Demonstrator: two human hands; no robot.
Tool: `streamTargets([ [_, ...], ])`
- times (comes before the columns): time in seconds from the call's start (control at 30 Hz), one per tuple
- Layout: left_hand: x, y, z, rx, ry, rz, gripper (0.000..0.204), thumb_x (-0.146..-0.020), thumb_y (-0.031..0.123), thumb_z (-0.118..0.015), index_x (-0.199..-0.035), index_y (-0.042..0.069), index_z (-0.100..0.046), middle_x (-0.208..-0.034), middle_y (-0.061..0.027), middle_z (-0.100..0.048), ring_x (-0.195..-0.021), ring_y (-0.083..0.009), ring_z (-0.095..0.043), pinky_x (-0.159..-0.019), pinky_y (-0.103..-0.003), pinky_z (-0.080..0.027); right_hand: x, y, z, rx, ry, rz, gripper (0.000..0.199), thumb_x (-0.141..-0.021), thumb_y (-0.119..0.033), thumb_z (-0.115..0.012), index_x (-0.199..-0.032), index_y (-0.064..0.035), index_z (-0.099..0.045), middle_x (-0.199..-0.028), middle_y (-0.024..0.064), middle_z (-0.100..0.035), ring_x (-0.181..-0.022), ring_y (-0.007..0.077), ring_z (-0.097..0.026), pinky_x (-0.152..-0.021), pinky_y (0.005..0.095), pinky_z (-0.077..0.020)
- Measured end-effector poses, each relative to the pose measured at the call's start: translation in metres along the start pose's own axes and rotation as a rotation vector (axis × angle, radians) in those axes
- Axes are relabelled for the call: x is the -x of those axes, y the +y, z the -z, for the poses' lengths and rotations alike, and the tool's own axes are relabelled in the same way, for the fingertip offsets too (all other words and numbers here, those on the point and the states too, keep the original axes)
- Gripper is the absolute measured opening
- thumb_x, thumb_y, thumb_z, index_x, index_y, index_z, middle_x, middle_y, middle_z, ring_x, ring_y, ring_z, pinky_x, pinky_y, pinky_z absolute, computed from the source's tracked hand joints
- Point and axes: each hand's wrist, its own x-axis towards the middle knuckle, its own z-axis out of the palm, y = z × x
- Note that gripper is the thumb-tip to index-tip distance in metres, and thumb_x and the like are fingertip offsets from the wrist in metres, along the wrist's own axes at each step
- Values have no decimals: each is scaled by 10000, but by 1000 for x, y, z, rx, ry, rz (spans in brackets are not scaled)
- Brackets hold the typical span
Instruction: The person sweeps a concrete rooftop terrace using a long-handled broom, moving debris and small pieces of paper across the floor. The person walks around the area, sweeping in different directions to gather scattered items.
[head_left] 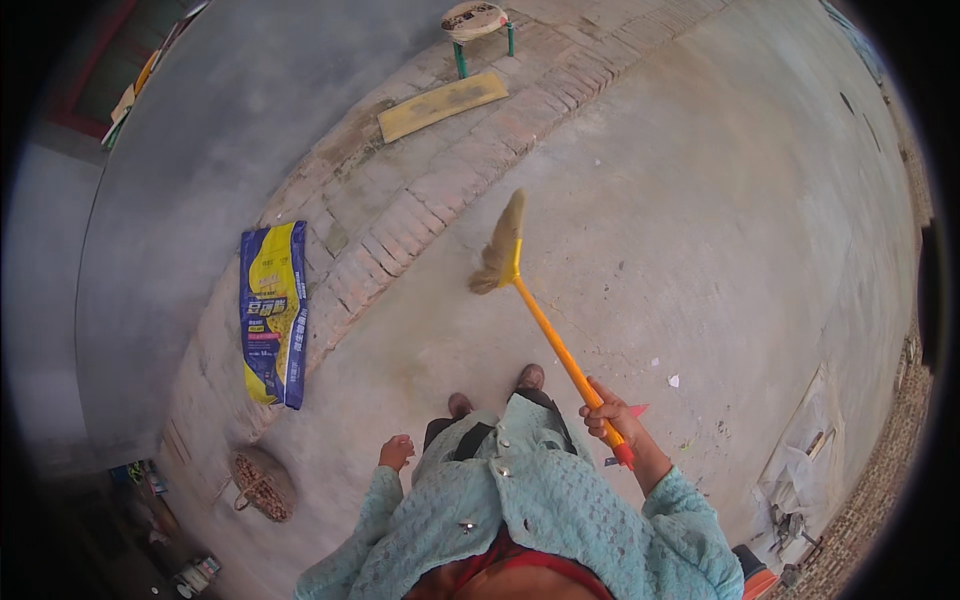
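Observation:
My right hand (612, 412) is wrapped round the upper part of the orange handle of a broom (556, 340), close to its red end. The broom slants away from me up to the left, and its tan bristle head points ahead over the concrete floor; whether the bristles touch the floor I cannot tell. At my left side hangs my left hand (397, 452), its fingers curled in and nothing showing in them. Small white scraps (673, 381) and dark bits lie on the floor to the right of the broom handle.
A brick ledge (440, 200) curves along the wall. On it lie a blue and yellow sack (272, 315) and a yellowish board (443, 105), near a round stool (474, 22) with green legs. A basket (262, 484) stands at the lower left; clear plastic sheeting (805, 465) lies right.

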Motion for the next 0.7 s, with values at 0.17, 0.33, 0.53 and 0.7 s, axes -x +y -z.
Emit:
streamTargets([
  [0.17, -6, 45, 1, -17, 0, -77, 382, -736, 217, -537, -1082, 65, -485, -833, -36, -581, -739, -132, -570, -542, -286, -449, -23, 11, 23, 124, 79, -96, 733, -708, 92, -462, -1329, -128, -141, -790, 177, -527, -491, 124, -447, -416, 214, -377],
  [0.33, -6, 42, 18, -43, 50, -36, 346, -746, 224, -530, -1053, 67, -505, -819, -38, -582, -712, -141, -574, -532, -295, -452, -23, -19, 52, 201, 294, -35, 794, -685, 108, -482, -1333, -97, -71, -761, 197, -527, -480, 141, -467, -408, 244, -388],
  [0.53, -58, 22, 35, -7, -37, 140, 246, -731, 204, -542, -950, 92, -558, -770, -30, -580, -650, -141, -575, -488, -318, -453, 5, -109, 6, 250, 517, 199, 760, -674, 99, -451, -1316, -68, -80, -720, 177, -478, -450, 116, -423, -383, 199, -355],
  [0.7, -138, 74, 20, -31, -80, 47, 207, -726, 181, -541, -913, 95, -561, -745, -20, -570, -627, -132, -563, -472, -301, -444, 1, -131, -49, 211, 502, 404, 707, -694, 88, -429, -1310, -149, -176, -712, 114, -441, -455, 80, -387, -384, 176, -342],
])
